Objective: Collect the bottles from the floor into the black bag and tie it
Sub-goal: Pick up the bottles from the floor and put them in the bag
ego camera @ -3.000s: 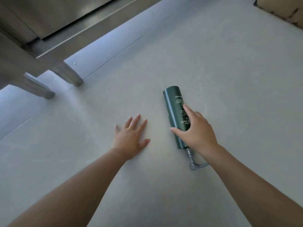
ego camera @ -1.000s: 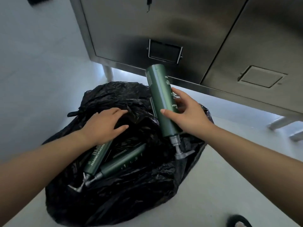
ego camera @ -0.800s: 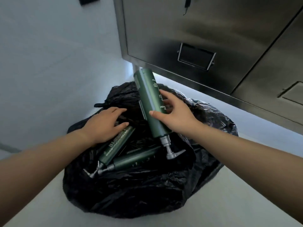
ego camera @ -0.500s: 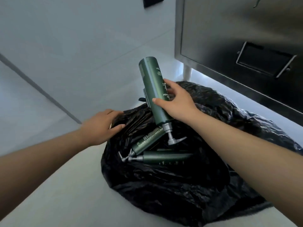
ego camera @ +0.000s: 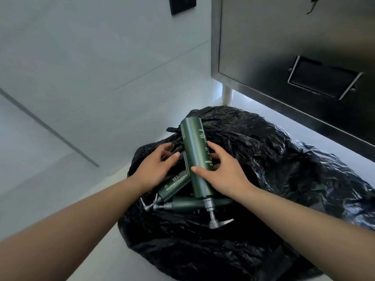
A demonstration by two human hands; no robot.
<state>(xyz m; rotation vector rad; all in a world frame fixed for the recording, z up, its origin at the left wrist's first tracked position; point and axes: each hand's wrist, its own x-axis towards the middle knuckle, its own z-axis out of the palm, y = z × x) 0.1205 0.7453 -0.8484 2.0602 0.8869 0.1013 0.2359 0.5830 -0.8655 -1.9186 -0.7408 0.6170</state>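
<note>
The right hand (ego camera: 221,176) grasps the green pump bottle (ego camera: 195,157) at its middle, thumb (ego camera: 199,170) across the near face, fingers (ego camera: 213,148) curled behind its right side; the bottle tilts base up and pump down over the mouth of the black bag (ego camera: 274,163), near its left edge; the left hand (ego camera: 155,169) clutches crumpled plastic at that edge, just beside the bottle; inside lie a labelled bottle (ego camera: 174,185) and a level bottle (ego camera: 188,205); the bag sits on the floor (ego camera: 81,128) by a steel cabinet (ego camera: 284,37).
</note>
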